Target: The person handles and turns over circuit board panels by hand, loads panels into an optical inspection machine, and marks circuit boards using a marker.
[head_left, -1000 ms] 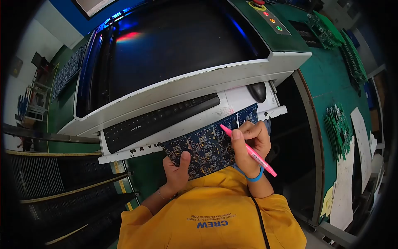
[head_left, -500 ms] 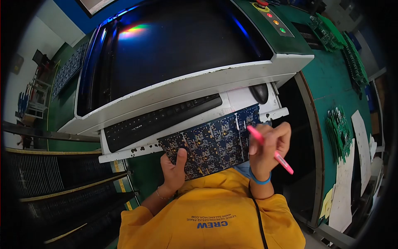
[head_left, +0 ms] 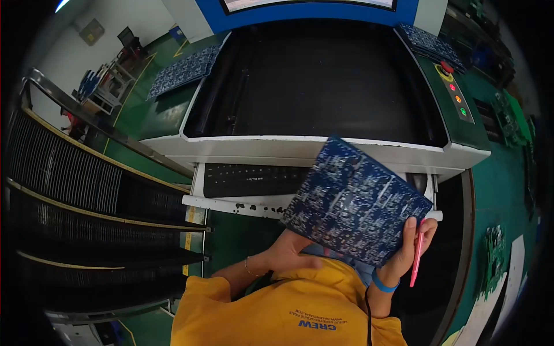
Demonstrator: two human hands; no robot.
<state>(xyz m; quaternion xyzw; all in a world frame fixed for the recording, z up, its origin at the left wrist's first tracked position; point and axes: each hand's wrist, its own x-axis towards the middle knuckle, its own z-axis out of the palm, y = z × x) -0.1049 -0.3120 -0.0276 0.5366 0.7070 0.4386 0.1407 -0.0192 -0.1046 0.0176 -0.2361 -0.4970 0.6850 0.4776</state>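
A blue circuit board (head_left: 358,202), slightly blurred, is tilted in front of my body. My right hand (head_left: 407,251) grips its lower right corner, thumb on the face. The same hand also holds a pink marker (head_left: 416,259), which points downward beside the board. Below the board's lower left edge is my left hand (head_left: 294,254), open with its thumb stretched out; part of its fingers is hidden by the board. Behind the board lie a black keyboard (head_left: 254,180) and a partly covered mouse (head_left: 416,181) on a white tray (head_left: 231,203).
A machine with a black top (head_left: 317,86) stands ahead, with lit buttons (head_left: 458,99) at its right. More blue boards (head_left: 184,70) lie at its left. Black slotted racks (head_left: 63,161) stand left. Green boards (head_left: 494,254) are on the right-hand green table (head_left: 490,196).
The view has swung to the left. The board has turned and now shows a differently patterned face. My left hand has let go of it, and my right hand has taken hold of its corner, keeping the marker.
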